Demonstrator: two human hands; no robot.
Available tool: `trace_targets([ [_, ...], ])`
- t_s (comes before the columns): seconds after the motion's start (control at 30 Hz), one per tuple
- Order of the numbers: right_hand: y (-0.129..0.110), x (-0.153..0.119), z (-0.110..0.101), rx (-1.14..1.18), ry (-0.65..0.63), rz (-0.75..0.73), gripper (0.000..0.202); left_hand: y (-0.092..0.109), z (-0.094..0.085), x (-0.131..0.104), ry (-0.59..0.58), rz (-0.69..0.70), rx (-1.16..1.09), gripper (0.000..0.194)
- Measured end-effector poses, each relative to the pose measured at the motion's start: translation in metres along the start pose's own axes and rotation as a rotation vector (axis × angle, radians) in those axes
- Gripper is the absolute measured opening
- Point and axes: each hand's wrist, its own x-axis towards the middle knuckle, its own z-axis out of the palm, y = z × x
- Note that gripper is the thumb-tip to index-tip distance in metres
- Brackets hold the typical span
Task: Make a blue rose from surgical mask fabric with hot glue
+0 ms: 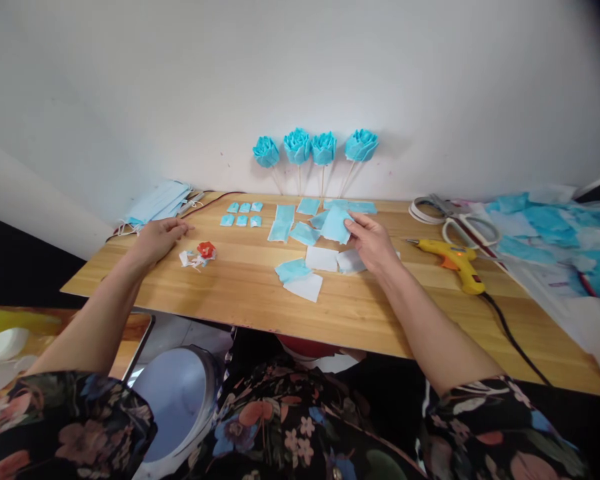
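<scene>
My right hand [373, 243] pinches a light blue fabric piece [336, 225] by its right edge, thumb on top. Beneath and around it lie more cut blue pieces [281, 223] and white pieces [322, 258] on the wooden table. My left hand [161, 239] rests on the table's left side, fingers loosely stretched out, with nothing visible in them. Close to it are a stack of blue face masks [161, 201] and a small red bit with white scraps [207, 250]. Small folded blue pieces [241, 221] sit in two rows between the hands.
Several blue fabric flowers on sticks [297, 147] lean against the wall. At right lie a yellow glue gun [453, 260] with a black cord, scissors [470, 230], a white tape roll [425, 211] and a heap of blue scraps [545, 223]. A round bin [173, 400] stands below the table.
</scene>
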Motion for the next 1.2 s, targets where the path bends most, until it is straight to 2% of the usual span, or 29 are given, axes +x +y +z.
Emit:
trace_targets([
  [0.2,0.0,0.0,0.001,0.013,-0.002,-0.001,0.041,0.007,0.0,-0.004,-0.005,-0.042,-0.139,0.035],
  [0.37,0.0,0.0,0.001,0.003,0.007,0.0,0.039,0.014,-0.002,-0.009,-0.008,-0.108,-0.007,0.035],
  [0.57,-0.001,-0.001,0.001,0.014,0.004,0.001,0.039,0.005,0.007,0.0,-0.029,-0.021,-0.047,0.028],
  [0.7,-0.003,-0.002,0.003,0.022,0.011,0.005,0.041,0.0,0.009,0.005,-0.075,0.028,-0.046,0.034],
  [0.87,-0.003,-0.002,0.003,0.008,0.001,-0.008,0.041,0.002,0.006,0.005,-0.039,-0.062,0.08,0.033],
  [1.1,-0.001,-0.001,0.001,-0.021,-0.006,-0.005,0.042,0.009,0.007,0.0,-0.002,-0.125,0.034,0.043],
  [1.2,-0.001,0.0,0.001,-0.022,0.0,0.003,0.043,0.012,0.006,-0.004,-0.01,-0.076,-0.033,0.049],
])
